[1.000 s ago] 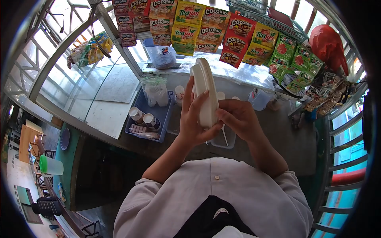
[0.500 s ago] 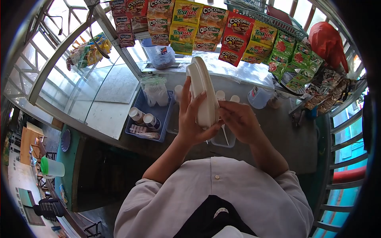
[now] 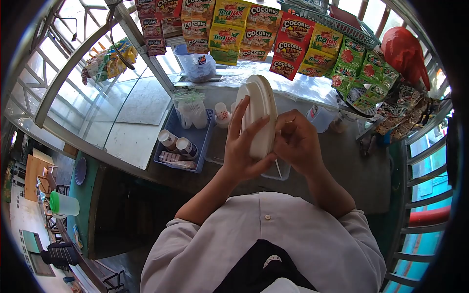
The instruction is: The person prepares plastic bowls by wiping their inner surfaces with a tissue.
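A cream-coloured closed container (image 3: 257,117) with a rounded shape stands tilted on edge in front of my chest. My left hand (image 3: 245,141) grips it from the left, fingers spread over its flat side and thumb at the lower edge. At its right rim is my right hand (image 3: 295,141), its fingers bent and pinched together against the edge; what they hold, if anything, is too small to tell. Below the hands a clear plastic tub (image 3: 279,172) with a thin white handle in it is partly hidden.
On the left a blue basket (image 3: 199,163) holds lidded cups and a plastic bag (image 3: 191,111). Paper cups (image 3: 222,116) stand beside it. Drink sachets (image 3: 227,29) hang across the top, with a clear bucket (image 3: 195,66) behind. A glass case (image 3: 129,119) is at the left.
The container has shifted slightly right and turned a little, with my left hand on it. My right hand has risen slightly along its rim, and its fingers are more curled.
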`<state>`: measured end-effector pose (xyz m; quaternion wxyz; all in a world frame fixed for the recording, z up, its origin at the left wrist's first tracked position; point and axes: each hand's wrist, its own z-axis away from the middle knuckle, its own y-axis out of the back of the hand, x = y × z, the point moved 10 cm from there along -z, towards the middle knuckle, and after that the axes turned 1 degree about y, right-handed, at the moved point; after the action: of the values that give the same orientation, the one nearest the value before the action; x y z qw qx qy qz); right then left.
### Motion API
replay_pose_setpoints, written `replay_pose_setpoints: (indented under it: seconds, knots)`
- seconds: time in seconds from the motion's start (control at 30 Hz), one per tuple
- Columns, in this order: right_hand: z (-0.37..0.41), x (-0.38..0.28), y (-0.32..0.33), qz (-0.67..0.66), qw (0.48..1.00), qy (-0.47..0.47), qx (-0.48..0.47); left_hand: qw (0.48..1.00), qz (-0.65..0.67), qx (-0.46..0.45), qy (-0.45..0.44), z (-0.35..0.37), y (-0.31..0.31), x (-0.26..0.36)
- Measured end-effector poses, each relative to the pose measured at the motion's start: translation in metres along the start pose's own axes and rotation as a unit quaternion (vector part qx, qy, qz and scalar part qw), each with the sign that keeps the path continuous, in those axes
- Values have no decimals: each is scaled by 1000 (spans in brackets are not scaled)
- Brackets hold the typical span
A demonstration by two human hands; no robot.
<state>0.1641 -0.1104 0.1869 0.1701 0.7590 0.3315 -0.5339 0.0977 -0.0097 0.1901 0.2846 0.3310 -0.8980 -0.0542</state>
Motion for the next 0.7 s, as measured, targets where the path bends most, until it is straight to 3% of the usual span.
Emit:
replay_pose_setpoints:
  seconds: [0.33,0.5,0.7]
  knots:
    - [5,-11,3,32,998,49,-21,997,78,-3,4,-4,-2,7]
    - [5,-21,5,-63,996,64,-29,992,117,-19,29,-4,-8,11]
    - [5,-22,4,-54,995,68,-43,994,108,-6,2,-5,-8,14]
